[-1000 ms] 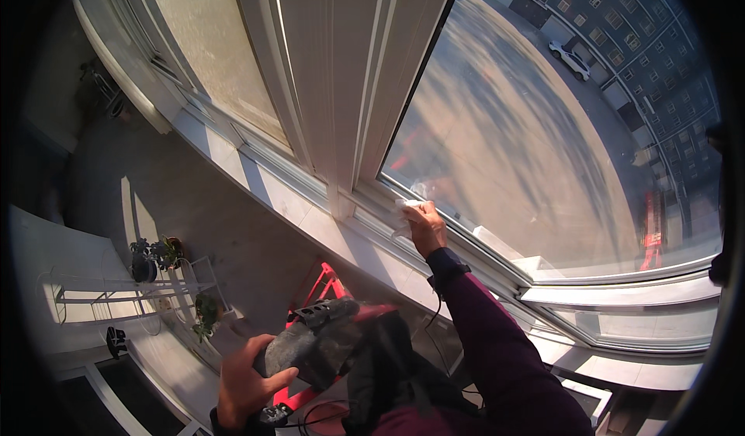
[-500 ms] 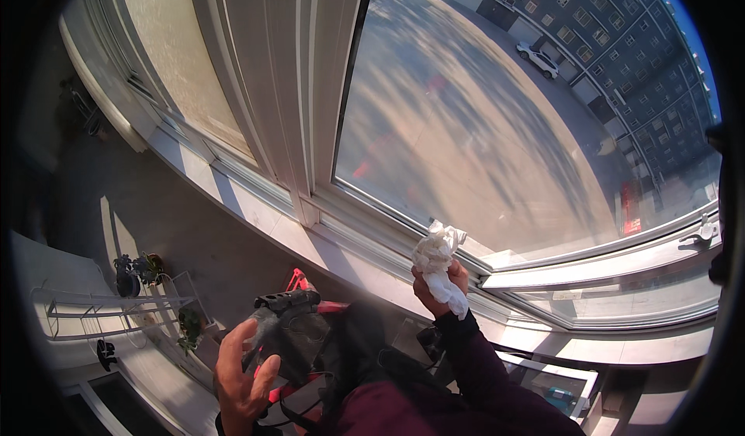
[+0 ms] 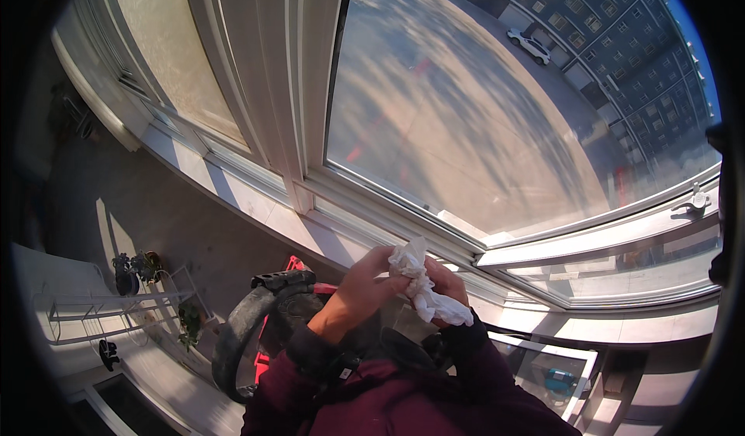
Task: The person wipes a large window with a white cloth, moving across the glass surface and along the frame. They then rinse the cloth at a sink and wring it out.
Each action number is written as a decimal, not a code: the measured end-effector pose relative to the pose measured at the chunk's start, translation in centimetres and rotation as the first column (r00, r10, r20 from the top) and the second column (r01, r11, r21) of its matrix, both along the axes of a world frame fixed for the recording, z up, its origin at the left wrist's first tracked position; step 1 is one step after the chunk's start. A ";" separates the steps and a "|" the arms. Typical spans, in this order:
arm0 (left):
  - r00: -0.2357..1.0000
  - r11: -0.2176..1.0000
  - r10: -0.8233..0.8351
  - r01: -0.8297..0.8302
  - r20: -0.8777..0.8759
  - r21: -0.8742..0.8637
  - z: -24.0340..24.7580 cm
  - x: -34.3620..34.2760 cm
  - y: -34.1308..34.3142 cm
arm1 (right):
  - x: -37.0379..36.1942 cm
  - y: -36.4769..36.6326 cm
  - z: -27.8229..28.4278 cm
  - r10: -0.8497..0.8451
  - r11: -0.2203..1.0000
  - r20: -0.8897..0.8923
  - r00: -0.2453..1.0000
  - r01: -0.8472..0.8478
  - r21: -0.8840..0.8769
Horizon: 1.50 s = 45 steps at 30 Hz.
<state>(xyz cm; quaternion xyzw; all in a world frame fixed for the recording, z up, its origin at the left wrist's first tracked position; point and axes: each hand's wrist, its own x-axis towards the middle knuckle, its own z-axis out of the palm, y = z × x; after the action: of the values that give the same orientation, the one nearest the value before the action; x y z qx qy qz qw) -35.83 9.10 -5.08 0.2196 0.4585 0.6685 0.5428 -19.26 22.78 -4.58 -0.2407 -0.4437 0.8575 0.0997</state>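
A crumpled white tissue or cloth point(image 3: 423, 284) is bunched between my two hands, in front of the window sill. My left hand point(image 3: 369, 288) closes on its left side, thumb pressed against the folds. Around its right side, the fingers of my right hand point(image 3: 448, 282) are curled, partly hidden behind it. One end of the white bundle hangs toward my right wrist. Just beyond my hands lies the white window frame point(image 3: 388, 203) with a large glass pane point(image 3: 458, 118) above it.
A window handle point(image 3: 693, 201) is on the frame at far right. Below my left arm stands a red and black object with a curved black bar point(image 3: 233, 335). A white wire rack point(image 3: 116, 308) with potted plants point(image 3: 132, 269) is at left. A white-framed glass-topped piece point(image 3: 555, 370) stands at lower right.
My left hand has moved right and up from above the red and black object and taken hold of the white bundle. My right hand has shifted slightly left with it.
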 end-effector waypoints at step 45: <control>0.885 0.943 0.318 -0.257 0.341 -0.211 -4.6 2.3 -4.2 | 3.8 -0.3 -0.6 -0.351 0.844 0.169 0.921 0.233 0.483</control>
<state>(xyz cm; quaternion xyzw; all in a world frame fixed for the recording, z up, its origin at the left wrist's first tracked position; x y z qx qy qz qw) -33.54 4.93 -9.71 -0.0251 0.4276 0.7320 0.5297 -15.46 22.51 -5.22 -0.3825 -0.5979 0.6670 0.2265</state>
